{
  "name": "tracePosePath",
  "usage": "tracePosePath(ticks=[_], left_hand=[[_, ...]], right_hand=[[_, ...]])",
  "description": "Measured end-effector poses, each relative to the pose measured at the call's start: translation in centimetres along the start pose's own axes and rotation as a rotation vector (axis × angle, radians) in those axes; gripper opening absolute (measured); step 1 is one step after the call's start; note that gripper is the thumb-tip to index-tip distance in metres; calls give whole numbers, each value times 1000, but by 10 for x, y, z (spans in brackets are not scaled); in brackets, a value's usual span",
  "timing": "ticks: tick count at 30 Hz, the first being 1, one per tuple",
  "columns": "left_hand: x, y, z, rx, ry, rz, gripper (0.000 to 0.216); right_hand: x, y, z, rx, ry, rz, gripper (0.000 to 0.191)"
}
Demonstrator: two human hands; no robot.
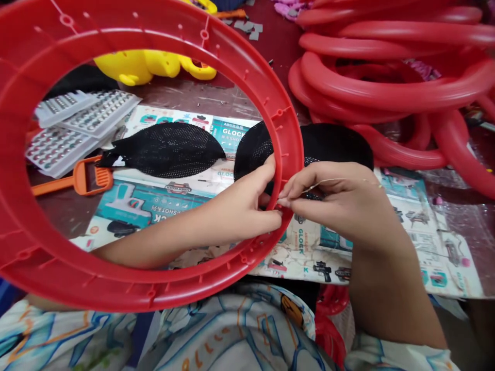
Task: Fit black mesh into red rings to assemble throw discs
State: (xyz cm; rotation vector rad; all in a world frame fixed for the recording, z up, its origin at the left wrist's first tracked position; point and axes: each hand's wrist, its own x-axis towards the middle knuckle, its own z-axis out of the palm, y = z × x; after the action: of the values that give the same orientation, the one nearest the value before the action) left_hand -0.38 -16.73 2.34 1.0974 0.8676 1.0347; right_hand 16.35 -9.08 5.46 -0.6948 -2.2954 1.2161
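Observation:
A large red plastic ring [288,139], its ribbed hollow side facing me, stands tilted over the table. My left hand [257,198] reaches through the ring's opening and is closed round its right side. Just across the rim, my right hand [332,196] pinches a thin pale thread [344,180] against the ring's inner face. The thread trails back over the knuckles; its end at the fingertips is too small to make out. Behind the hands lies a black mesh net [336,144], partly hidden by the ring. Another black mesh net [174,149] shows through the opening.
Printed cardboard [402,247] covers the table. Red rings [386,77] are piled at the back right. On the left are clear trays of small round pieces [91,116], an orange plastic part [91,176] and a yellow plastic figure [135,67]. Pink pieces [290,7] lie at the back.

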Motion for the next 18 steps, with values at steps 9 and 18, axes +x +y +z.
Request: tracePosePath(ticks=[9,18], left_hand=[[-4,-5,1,-34,29,-35,58],[2,-3,-1,-148,103,136,55]], right_hand=[[-4,-10,5,-137,53,-24,24],[-3,-10,4,-181,92,-77,24]])
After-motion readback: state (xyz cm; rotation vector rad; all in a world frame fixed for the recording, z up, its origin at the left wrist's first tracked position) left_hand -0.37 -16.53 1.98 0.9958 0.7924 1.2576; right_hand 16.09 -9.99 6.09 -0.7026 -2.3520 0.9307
